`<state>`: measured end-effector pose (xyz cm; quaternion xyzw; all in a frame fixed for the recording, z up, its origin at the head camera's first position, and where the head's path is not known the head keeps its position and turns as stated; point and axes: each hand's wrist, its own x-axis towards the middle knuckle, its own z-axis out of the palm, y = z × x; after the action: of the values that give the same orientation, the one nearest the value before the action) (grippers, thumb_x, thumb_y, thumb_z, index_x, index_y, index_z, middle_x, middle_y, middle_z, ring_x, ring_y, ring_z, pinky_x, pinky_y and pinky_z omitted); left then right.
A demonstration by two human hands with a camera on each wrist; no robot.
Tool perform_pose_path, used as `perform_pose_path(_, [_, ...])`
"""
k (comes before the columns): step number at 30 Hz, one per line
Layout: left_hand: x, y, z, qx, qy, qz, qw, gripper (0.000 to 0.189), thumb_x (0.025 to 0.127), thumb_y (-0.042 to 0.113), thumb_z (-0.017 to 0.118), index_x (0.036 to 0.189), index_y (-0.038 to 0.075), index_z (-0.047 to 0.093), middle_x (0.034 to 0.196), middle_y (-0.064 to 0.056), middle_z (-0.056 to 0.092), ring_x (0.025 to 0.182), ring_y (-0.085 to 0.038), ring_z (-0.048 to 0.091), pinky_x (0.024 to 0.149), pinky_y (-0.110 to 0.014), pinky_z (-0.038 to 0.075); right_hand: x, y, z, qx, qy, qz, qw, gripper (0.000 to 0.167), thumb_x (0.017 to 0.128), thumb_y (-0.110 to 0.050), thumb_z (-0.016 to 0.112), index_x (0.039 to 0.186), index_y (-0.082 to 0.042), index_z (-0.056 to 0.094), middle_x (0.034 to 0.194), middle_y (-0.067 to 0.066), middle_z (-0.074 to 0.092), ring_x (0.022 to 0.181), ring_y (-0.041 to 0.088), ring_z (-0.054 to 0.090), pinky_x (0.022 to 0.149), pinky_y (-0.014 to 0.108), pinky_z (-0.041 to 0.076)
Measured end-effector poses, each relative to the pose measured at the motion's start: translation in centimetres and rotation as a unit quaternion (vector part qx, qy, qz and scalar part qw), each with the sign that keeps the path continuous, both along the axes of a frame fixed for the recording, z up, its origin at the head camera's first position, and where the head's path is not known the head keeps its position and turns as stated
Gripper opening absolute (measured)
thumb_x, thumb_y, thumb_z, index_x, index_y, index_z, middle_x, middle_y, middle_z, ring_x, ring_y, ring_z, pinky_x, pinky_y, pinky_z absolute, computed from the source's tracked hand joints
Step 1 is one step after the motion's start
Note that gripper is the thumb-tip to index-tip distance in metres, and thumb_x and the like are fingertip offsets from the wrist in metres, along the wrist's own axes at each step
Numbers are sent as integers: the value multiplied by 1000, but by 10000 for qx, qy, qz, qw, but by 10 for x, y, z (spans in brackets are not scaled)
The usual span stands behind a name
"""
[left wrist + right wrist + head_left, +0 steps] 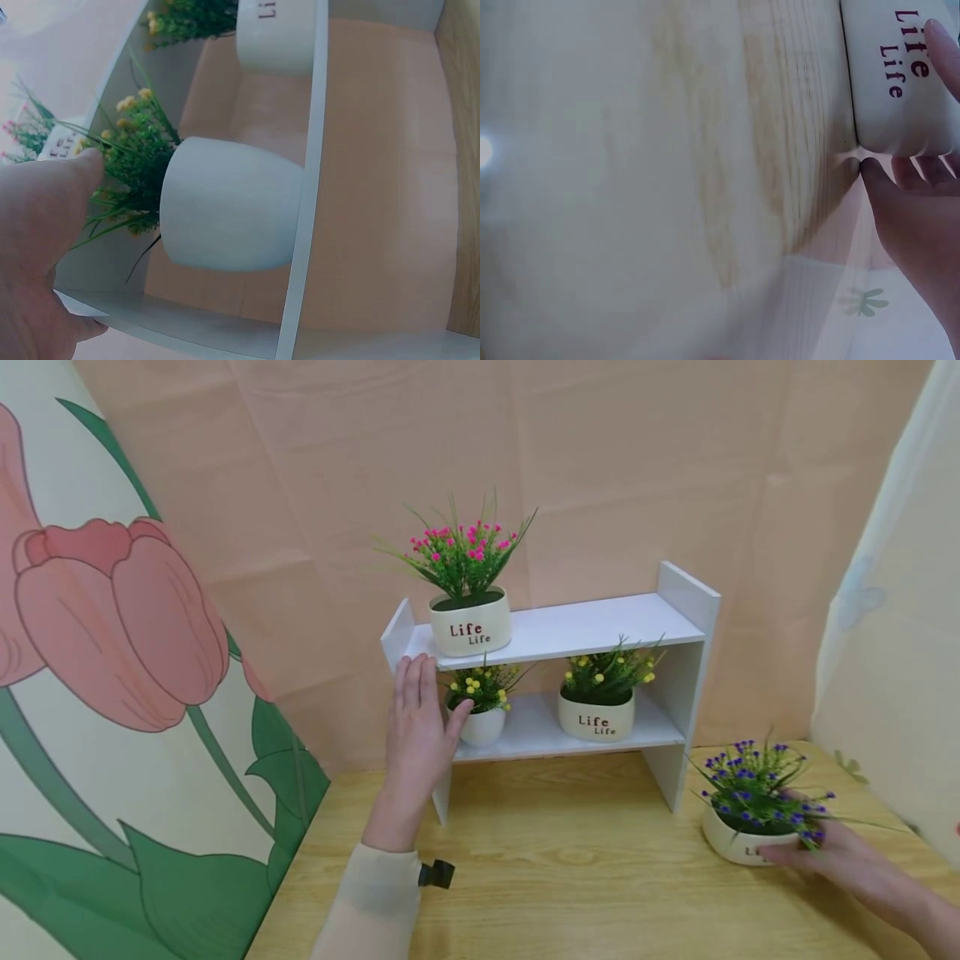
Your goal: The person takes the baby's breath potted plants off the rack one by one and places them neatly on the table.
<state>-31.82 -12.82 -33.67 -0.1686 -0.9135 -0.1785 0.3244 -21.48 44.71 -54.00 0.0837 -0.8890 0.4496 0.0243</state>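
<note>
On the right of the table, my right hand (843, 856) grips a cream oval pot of purple flowers (731, 842), thumb across the front and fingers around its side. The right wrist view shows this pot (881, 124) standing at the wood surface, red "Life" lettering facing out. My left hand (418, 722), fingers straight and thumb spread, is at the left end of a white two-tier shelf (592, 627). Its thumb overlaps a small white round pot with yellow flowers (483, 727) on the lower tier. That round pot (229, 206) stands close beside the hand in the left wrist view.
A cream pot of pink flowers (476, 622) stands on the left of the upper tier. Another cream pot, with yellow flowers (596, 718), sits right of centre on the lower tier. The shelf stands at the back of the wooden table (555, 860), against a pinkish cloth (615, 468).
</note>
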Motion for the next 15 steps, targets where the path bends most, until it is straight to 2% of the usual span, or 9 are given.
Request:
perform_pose_path(3, [1, 0, 0, -3, -33, 9, 10000, 85, 113, 51, 59, 172, 3, 22, 178, -17, 21, 170, -33, 4, 137, -49, 13, 1, 5, 0, 117, -198, -38, 9997, 105, 107, -16, 75, 175, -3, -4, 153, 48, 45, 136, 45, 59, 82, 16, 50])
perform_pose_path(4, [1, 0, 0, -8, -38, 15, 10000, 85, 113, 51, 59, 172, 3, 22, 178, -16, 21, 170, -32, 4, 137, -49, 13, 2, 7, 0, 134, -283, -33, 9995, 106, 108, -17, 74, 174, -5, -8, 160, 52, 28, 144, 57, 47, 89, 23, 55])
perform_pose_path(6, [1, 0, 0, -19, -33, 27, 10000, 85, 113, 51, 58, 173, 3, 21, 178, -16, 20, 170, -32, 4, 137, -49, 13, 3, 10, 0, 181, -389, -41, 9991, 108, 109, -18, 72, 174, -11, -14, 160, 56, 19, 138, 78, 26, 89, 27, 57])
perform_pose_path(7, [1, 0, 0, -30, -20, 30, 10000, 85, 113, 51, 58, 173, 3, 21, 178, -16, 21, 170, -32, 4, 137, -49, 13, 4, 11, 0, 175, -371, -52, 9991, 108, 109, -17, 72, 174, -13, -15, 159, 57, 18, 138, 78, 26, 89, 28, 58])
perform_pose_path(9, [1, 0, 0, -30, 1, 25, 10000, 85, 113, 51, 58, 172, 3, 21, 178, -16, 21, 170, -32, 4, 137, -49, 13, 5, 13, -3, 117, -122, -47, 9998, 108, 108, -12, 73, 176, -16, -11, 165, 50, 17, 155, 48, 35, 94, 24, 56])
perform_pose_path(10, [1, 0, 0, -26, 18, 18, 10000, 85, 113, 51, 59, 172, 3, 22, 178, -17, 21, 170, -32, 4, 137, -49, 13, 6, 13, -6, -1, 112, -2, 9999, 108, 106, -5, 73, 177, -17, -8, 173, 38, 20, 156, 30, 40, 97, 21, 54])
perform_pose_path(11, [1, 0, 0, -22, 29, 9, 10000, 85, 113, 51, 58, 172, 3, 22, 178, -17, 22, 170, -32, 4, 137, -49, 13, 6, 14, -8, -123, 388, 70, 9991, 109, 104, 1, 74, 178, -17, -5, 178, 22, 23, 152, 11, 43, 93, 10, 49])
perform_pose_path(13, [1, 0, 0, -8, 42, -12, 10000, 85, 113, 51, 58, 172, 3, 22, 178, -17, 23, 170, -32, 4, 137, -48, 13, 6, 14, -12, -625, 886, 283, 9937, 113, 96, 18, 72, 179, -21, 6, 177, -5, 31, 138, -16, 42, 96, 5, 44])
perform_pose_path(15, [1, -1, 0, 8, 50, -33, 10000, 84, 113, 51, 58, 172, 3, 23, 178, -17, 23, 170, -32, 4, 137, -48, 13, 5, 13, -13, -1082, 1357, 567, 9832, 119, 86, 31, 70, 178, -23, 16, 167, -27, 36, 130, -26, 41, 98, 2, 42])
